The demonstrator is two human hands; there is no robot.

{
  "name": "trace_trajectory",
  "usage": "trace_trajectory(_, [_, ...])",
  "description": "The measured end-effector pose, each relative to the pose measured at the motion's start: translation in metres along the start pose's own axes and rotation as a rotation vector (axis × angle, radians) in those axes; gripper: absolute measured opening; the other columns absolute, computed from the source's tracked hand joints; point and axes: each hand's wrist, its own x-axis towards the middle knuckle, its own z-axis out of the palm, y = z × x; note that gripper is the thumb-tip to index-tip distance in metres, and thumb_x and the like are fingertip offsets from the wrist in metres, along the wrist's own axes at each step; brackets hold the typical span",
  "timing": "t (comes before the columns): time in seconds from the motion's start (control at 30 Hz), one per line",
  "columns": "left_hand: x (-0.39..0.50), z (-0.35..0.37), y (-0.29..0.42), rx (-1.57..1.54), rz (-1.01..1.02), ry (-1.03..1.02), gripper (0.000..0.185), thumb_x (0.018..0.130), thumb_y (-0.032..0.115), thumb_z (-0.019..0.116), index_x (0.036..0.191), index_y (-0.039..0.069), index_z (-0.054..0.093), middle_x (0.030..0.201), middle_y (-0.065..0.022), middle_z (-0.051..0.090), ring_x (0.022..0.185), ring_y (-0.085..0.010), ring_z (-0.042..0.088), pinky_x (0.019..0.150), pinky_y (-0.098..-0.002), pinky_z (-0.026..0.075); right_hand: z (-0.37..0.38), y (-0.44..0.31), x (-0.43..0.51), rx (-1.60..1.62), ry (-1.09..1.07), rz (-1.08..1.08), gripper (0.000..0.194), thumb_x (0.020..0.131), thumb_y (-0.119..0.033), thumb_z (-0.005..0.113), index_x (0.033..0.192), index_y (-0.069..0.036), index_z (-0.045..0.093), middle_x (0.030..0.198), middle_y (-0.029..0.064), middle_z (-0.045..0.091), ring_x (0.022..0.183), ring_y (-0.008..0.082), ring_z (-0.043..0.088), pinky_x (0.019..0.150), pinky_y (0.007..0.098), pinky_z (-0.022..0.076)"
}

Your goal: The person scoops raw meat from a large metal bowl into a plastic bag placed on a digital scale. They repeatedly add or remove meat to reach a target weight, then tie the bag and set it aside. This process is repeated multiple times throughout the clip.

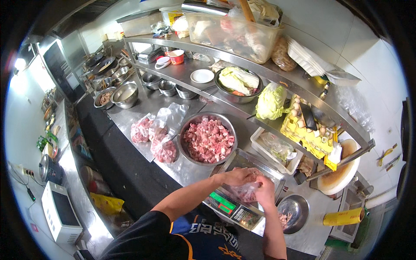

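Over the metal pan of a digital kitchen scale (235, 208), both hands are gathered at the top of a clear plastic bag (245, 191) of raw meat. My left hand (240, 176) grips the bag's neck from the left. Close against it, my right hand (265, 190) pinches the same plastic from the right. The fingers partly hide the bag's mouth. Beyond the scale stands a steel bowl (208, 138) heaped with chopped raw pink meat. Filled bags of meat (164, 149) rest on the steel counter left of that bowl.
A smaller steel bowl (294, 213) with some meat pieces sits right of the scale. Behind it are a white plastic tub (276, 149) and yellow egg trays (300, 130). A steel shelf (234, 97) overhangs the counter, carrying a cabbage (271, 100). A yellow roll (343, 216) stands at the right.
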Motion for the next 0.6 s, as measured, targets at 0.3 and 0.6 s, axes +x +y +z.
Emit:
trace_trajectory(0.3, [-0.004, -0.006, -0.020, -0.019, -0.040, 0.052, 0.026, 0.100, 0.019, 0.066, 0.123, 0.009, 0.075, 0.126, -0.0157, 0.075, 0.115, -0.0305, 0.069, 0.104, -0.0446, 0.049, 0.011, -0.005, -0.006, -0.132, 0.192, 0.063, 0.013, 0.085, -0.009, 0.079, 0.092, -0.007, 0.069, 0.094, 0.0147, 0.073, 0.091, 0.0385, 0.069, 0.083, 0.0455, 0.0550])
trace_trajectory(0.6, [-0.076, -0.069, 0.009, -0.386, 0.034, 0.172, 0.050, 0.092, 0.022, 0.079, 0.138, 0.012, 0.064, 0.140, -0.0129, 0.063, 0.137, -0.0358, 0.054, 0.117, -0.0463, 0.038, 0.026, -0.153, 0.028, 0.109, 0.225, 0.149, 0.007, 0.086, -0.002, 0.074, 0.092, -0.004, 0.076, 0.090, 0.0112, 0.078, 0.081, 0.0217, 0.075, 0.077, 0.0368, 0.0581])
